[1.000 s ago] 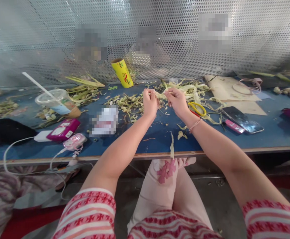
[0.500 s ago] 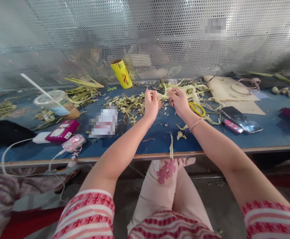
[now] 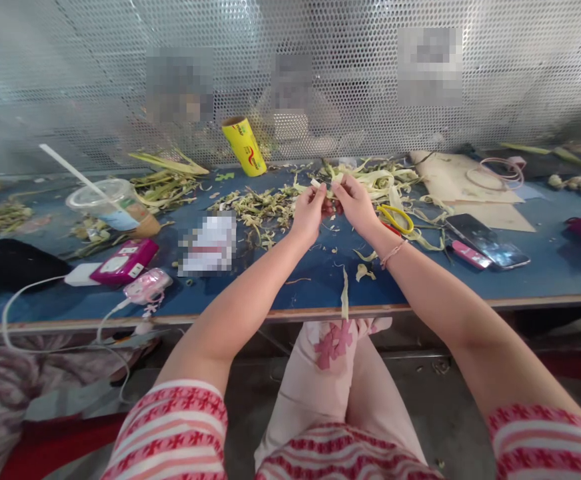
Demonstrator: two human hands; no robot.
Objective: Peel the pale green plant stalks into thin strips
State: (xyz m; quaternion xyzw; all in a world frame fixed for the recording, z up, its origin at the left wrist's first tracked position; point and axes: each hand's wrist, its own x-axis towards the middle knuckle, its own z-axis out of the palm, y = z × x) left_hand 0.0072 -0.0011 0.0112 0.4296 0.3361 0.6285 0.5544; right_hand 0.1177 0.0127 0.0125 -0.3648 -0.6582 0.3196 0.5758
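Observation:
Over the blue table (image 3: 265, 287), my left hand (image 3: 310, 212) is closed, pinching a small pale piece of plant (image 3: 315, 183) at its fingertips. My right hand (image 3: 353, 203) is also closed, its fingertips nearly touching the left ones; it pinches pale plant material (image 3: 338, 178). Behind both hands lies a heap of pale green strips (image 3: 383, 181). To the left of my left hand spreads a pile of small dried pieces (image 3: 265, 210). Scissors with yellow handles (image 3: 395, 219) lie just beyond my right wrist.
On the left are a plastic cup with a straw (image 3: 115, 207), a magenta power bank (image 3: 125, 261) and a pink case (image 3: 146, 287) with cables. A yellow tube (image 3: 244, 147) leans near the perforated metal screen (image 3: 350, 67). At right lie a phone (image 3: 488, 241) and brown paper (image 3: 450, 175).
My hands have come closer together, the left moving right. The pale strip that stretched between them no longer shows there; a short piece shows at my left fingertips.

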